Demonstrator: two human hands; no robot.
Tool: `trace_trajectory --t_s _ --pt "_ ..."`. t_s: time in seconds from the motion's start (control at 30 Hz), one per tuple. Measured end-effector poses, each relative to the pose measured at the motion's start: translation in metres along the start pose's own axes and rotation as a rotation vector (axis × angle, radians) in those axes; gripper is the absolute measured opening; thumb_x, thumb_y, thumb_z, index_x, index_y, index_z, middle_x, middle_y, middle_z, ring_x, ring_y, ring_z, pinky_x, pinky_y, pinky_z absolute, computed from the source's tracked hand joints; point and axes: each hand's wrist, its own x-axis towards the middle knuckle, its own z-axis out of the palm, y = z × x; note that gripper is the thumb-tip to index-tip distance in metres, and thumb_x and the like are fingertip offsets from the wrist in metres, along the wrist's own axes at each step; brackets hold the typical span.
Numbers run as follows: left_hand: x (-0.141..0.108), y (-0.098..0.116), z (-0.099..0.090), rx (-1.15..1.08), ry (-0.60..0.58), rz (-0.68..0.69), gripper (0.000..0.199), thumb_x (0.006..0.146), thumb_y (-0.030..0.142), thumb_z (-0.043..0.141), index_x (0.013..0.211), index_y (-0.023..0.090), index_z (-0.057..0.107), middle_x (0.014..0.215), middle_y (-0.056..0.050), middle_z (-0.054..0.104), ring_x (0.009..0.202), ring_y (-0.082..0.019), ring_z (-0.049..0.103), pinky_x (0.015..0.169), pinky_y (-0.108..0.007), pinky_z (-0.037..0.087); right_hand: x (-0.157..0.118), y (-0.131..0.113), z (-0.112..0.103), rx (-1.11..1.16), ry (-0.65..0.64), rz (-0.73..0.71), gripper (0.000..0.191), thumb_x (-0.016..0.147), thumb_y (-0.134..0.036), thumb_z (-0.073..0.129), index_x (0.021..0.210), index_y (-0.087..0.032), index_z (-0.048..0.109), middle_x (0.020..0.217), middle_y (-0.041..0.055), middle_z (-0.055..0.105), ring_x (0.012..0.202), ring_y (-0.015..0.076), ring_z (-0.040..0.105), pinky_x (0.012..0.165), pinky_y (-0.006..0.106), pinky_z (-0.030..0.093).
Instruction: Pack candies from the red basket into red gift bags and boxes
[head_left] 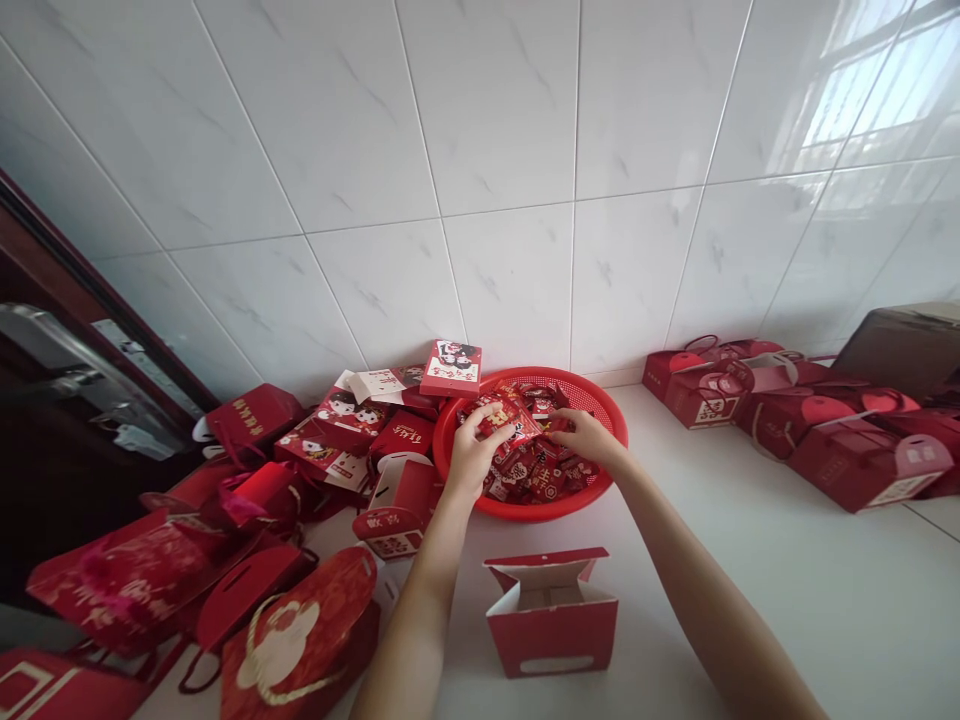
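Observation:
My left hand (477, 448) is over the left side of a red plastic colander (616, 440), thumb and fingers closed on a shiny red snack packet (514, 412). On the other side, my right hand (589, 436) reaches down with bent fingers pinching at a small red packet, its fingertips partly hidden among the others. Many small red packets (541, 478) fill the colander. Close in front of me, between my forearms, stands a red gift box (553, 632) with its top open and a white interior; no contents show inside.
Red gift boxes and bags (251, 520) crowd the left side; a flat red box (452, 368) lies on top by the colander. Several closed red boxes (855, 455) stand at right, by a brown box (896, 345). A tiled wall (510, 280) rises behind, a dark door (67, 400) at left.

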Motion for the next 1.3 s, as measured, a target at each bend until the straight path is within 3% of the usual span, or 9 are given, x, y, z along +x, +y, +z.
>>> trace_trajectory --t_s 0.13,0.3,0.47,0.57,0.67,0.77,0.97,1.13,1.3 --pt "0.001 -0.002 -0.001 0.019 0.022 0.038 0.047 0.063 0.031 0.087 0.107 0.020 0.074 0.097 -0.003 0.074 0.093 -0.020 0.069 0.087 -0.031 0.054 0.001 0.001 0.001 -0.123 -0.125 -0.041 0.028 0.069 -0.020 0.075 0.097 -0.023 0.078 0.099 0.0086 0.075 0.099 0.0326 0.066 0.085 0.038 0.049" --pt "0.000 0.001 0.000 0.007 0.039 0.020 0.048 0.062 0.030 0.087 0.107 0.020 0.074 0.110 -0.006 0.073 0.100 -0.022 0.069 0.089 -0.032 0.054 -0.001 -0.002 -0.001 -0.104 -0.083 -0.054 0.021 0.068 -0.014 0.067 0.084 -0.022 0.079 0.094 0.0061 0.075 0.092 0.0287 0.067 0.083 0.036 0.050" --pt "-0.002 0.003 0.002 -0.019 0.037 -0.004 0.050 0.061 0.030 0.087 0.108 0.020 0.074 0.111 -0.006 0.073 0.100 -0.022 0.068 0.092 -0.033 0.053 -0.005 -0.010 -0.004 -0.066 -0.084 -0.057 0.034 0.062 -0.005 0.059 0.083 -0.023 0.080 0.093 0.0025 0.076 0.089 0.0253 0.067 0.082 0.034 0.052" --pt "-0.002 0.003 0.002 -0.023 0.036 -0.004 0.050 0.060 0.029 0.087 0.107 0.020 0.074 0.111 -0.006 0.073 0.101 -0.022 0.068 0.093 -0.034 0.052 -0.007 -0.014 -0.004 -0.107 -0.108 -0.033 0.044 0.059 -0.002 0.063 0.094 -0.023 0.080 0.099 0.0030 0.076 0.095 0.0266 0.066 0.084 0.033 0.052" --pt "-0.001 0.002 0.002 -0.041 0.037 -0.016 0.051 0.059 0.029 0.088 0.108 0.020 0.074 0.114 -0.007 0.073 0.103 -0.023 0.067 0.093 -0.035 0.052 -0.009 -0.017 -0.004 -0.216 -0.129 0.001 0.062 0.057 -0.004 0.072 0.117 -0.021 0.075 0.112 0.0057 0.074 0.105 0.0289 0.065 0.087 0.032 0.051" --pt "-0.001 0.002 0.003 -0.060 0.038 -0.027 0.052 0.057 0.028 0.089 0.106 0.020 0.075 0.116 -0.007 0.073 0.107 -0.026 0.067 0.094 -0.036 0.052 -0.011 -0.021 -0.003 -0.308 -0.138 0.036 0.072 0.058 -0.005 0.074 0.129 -0.020 0.069 0.114 0.0076 0.072 0.103 0.0278 0.066 0.082 0.030 0.052" --pt "-0.001 0.002 0.004 -0.065 0.040 -0.006 0.050 0.056 0.028 0.089 0.103 0.020 0.075 0.118 -0.007 0.073 0.109 -0.028 0.066 0.096 -0.039 0.051 -0.013 -0.026 -0.004 -0.259 -0.164 -0.008 0.049 0.065 0.000 0.066 0.110 -0.019 0.076 0.099 0.0026 0.075 0.078 0.0188 0.068 0.074 0.026 0.052" --pt "-0.001 0.002 0.004 -0.072 0.033 -0.022 0.054 0.055 0.027 0.089 0.106 0.020 0.074 0.111 -0.008 0.074 0.104 -0.026 0.067 0.095 -0.039 0.051 -0.011 -0.021 -0.002 -0.309 -0.181 -0.116 0.032 0.070 -0.010 0.072 0.099 -0.020 0.077 0.099 0.0031 0.076 0.089 0.0220 0.069 0.079 0.028 0.051" --pt "-0.002 0.004 0.004 -0.073 0.030 -0.038 0.058 0.053 0.027 0.091 0.107 0.019 0.074 0.107 -0.007 0.074 0.099 -0.025 0.068 0.093 -0.038 0.051 -0.010 -0.019 0.000 -0.410 -0.223 -0.116 0.029 0.071 -0.018 0.077 0.100 -0.020 0.077 0.100 0.0038 0.077 0.093 0.0240 0.069 0.079 0.028 0.049"
